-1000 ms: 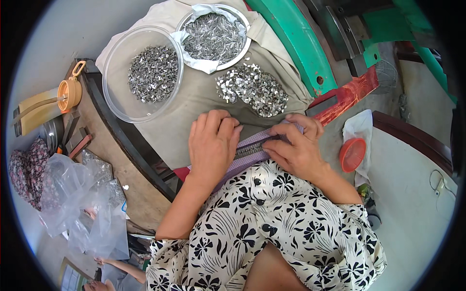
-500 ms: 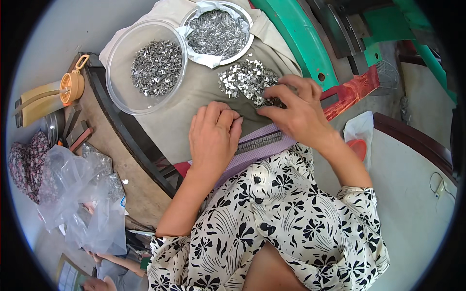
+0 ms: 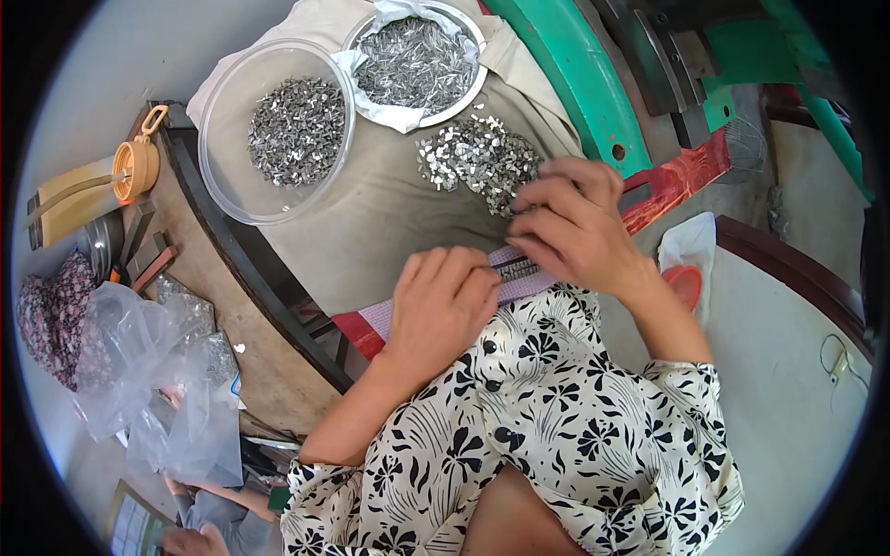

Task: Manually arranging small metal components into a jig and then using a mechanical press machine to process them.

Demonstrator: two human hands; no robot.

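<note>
Right hand [image 3: 573, 222], fingers bent, by the metal pile [image 3: 475, 157]; left hand [image 3: 443, 301] curled over purple cloth [image 3: 377, 317] on the pile's near side; cannot tell if either grips anything; clear tub [image 3: 222, 148] left of the pile, bowl [image 3: 460, 103] behind the pile

No lettering, label, number or sign can be read on anything in view

Left hand [image 3: 438, 310] farther right along the purple cloth [image 3: 378, 317], right hand [image 3: 586, 232] back closer to it
</note>
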